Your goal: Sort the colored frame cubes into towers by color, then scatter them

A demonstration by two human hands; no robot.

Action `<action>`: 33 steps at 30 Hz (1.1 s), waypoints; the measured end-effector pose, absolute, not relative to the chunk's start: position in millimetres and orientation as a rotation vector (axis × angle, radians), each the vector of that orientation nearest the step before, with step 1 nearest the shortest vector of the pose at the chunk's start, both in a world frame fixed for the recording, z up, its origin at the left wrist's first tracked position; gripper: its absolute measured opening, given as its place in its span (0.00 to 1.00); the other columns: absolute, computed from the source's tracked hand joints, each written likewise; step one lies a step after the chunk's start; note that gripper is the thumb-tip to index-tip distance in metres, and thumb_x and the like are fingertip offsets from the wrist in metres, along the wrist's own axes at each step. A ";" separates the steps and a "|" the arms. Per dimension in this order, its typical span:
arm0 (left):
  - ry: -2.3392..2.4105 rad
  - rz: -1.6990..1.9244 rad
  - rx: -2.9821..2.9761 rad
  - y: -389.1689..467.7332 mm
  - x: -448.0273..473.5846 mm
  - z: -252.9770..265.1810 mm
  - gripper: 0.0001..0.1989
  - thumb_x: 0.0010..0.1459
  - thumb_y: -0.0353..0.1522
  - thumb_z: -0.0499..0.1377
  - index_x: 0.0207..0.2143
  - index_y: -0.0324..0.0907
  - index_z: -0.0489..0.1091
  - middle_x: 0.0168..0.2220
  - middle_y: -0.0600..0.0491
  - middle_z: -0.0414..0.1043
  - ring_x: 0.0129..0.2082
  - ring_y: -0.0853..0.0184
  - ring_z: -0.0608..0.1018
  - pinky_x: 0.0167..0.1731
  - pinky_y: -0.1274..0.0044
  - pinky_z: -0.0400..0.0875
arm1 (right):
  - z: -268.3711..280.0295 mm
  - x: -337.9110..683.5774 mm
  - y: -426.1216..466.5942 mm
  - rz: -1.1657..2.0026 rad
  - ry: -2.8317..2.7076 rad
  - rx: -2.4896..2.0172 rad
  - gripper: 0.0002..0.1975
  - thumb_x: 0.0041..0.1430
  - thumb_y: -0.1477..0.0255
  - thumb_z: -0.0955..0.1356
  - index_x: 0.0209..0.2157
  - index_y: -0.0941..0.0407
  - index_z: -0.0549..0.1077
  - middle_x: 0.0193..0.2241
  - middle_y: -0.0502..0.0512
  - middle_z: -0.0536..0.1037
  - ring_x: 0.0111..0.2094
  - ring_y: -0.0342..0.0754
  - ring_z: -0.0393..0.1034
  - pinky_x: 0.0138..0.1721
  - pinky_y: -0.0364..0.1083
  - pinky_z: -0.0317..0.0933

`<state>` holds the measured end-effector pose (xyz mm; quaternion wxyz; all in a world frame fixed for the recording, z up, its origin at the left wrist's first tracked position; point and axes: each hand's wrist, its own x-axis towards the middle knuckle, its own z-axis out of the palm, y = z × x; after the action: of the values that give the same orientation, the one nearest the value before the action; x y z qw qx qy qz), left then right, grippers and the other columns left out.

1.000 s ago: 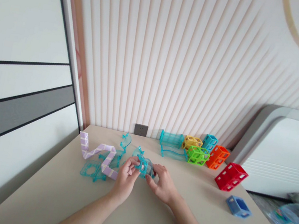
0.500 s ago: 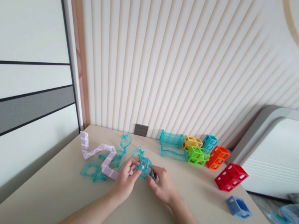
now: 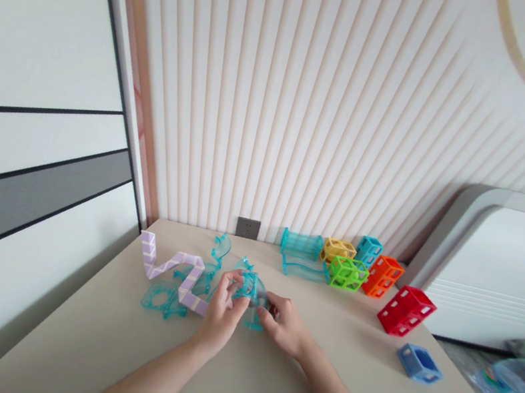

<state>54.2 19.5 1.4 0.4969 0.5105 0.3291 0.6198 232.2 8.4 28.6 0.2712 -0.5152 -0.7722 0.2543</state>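
Observation:
Between my hands is a translucent teal plastic track piece (image 3: pixel 248 284) with a square frame end and a curved, clearer section. My left hand (image 3: pixel 219 318) is closed, thumb and fingers pinching the frame end. My right hand (image 3: pixel 287 326) is closed at the curved section's right edge, its thumb and forefinger close together there; part of the grip is hidden. To the left lies a lilac folding snake puzzle (image 3: pixel 192 275), bent in zigzags, one end behind my left hand. Under and around it lie more teal track pieces (image 3: pixel 158 295), some overlapping.
Along the wall stand teal track parts (image 3: pixel 302 244), then yellow (image 3: pixel 338 249), green (image 3: pixel 348 274), blue (image 3: pixel 369 249) and orange (image 3: pixel 383 277) open-frame blocks. A red block (image 3: pixel 406 311) and a blue frame (image 3: pixel 419 364) sit at the right. Beyond the table edge is a clear bottle (image 3: pixel 514 380).
The teal piece has turned in my hands, its frame end tipping left and its curved section showing more at lower right. My hands have barely moved.

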 end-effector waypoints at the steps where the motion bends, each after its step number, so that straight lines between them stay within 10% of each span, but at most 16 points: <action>1: 0.788 1.499 1.220 18.9 54.9 1.9 0.15 0.58 0.36 0.65 0.44 0.46 0.64 0.50 0.49 0.70 0.48 0.61 0.78 0.44 0.72 0.74 | 28.3 232.4 8.5 0.699 -2.072 -1.386 0.14 0.64 0.62 0.63 0.28 0.56 0.69 0.21 0.45 0.64 0.25 0.42 0.56 0.28 0.42 0.49; 8: 0.768 1.476 1.215 16.7 56.9 6.3 0.30 0.58 0.39 0.66 0.60 0.50 0.59 0.59 0.45 0.65 0.53 0.60 0.76 0.53 0.68 0.72 | 25.8 232.9 11.3 0.722 -2.026 -1.378 0.15 0.63 0.63 0.63 0.26 0.56 0.66 0.20 0.43 0.60 0.24 0.41 0.53 0.27 0.42 0.47; 20: 0.806 1.473 1.324 22.6 53.7 2.7 0.27 0.59 0.44 0.66 0.59 0.48 0.67 0.62 0.44 0.66 0.62 0.54 0.70 0.61 0.64 0.66 | 30.0 237.1 10.7 0.699 -2.033 -1.352 0.15 0.65 0.64 0.62 0.25 0.55 0.64 0.21 0.43 0.58 0.24 0.41 0.51 0.26 0.42 0.46; 33: 0.858 1.522 1.333 27.5 53.5 -2.0 0.25 0.54 0.43 0.70 0.51 0.46 0.70 0.55 0.45 0.71 0.50 0.59 0.77 0.50 0.69 0.73 | 29.9 242.4 12.1 0.601 -2.105 -1.297 0.24 0.70 0.58 0.58 0.24 0.56 0.67 0.18 0.44 0.61 0.22 0.42 0.55 0.27 0.42 0.48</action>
<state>53.5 27.5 -2.0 0.4548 0.5401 0.3476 0.6169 242.4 12.1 29.9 0.2942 -0.4870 -0.7908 0.2257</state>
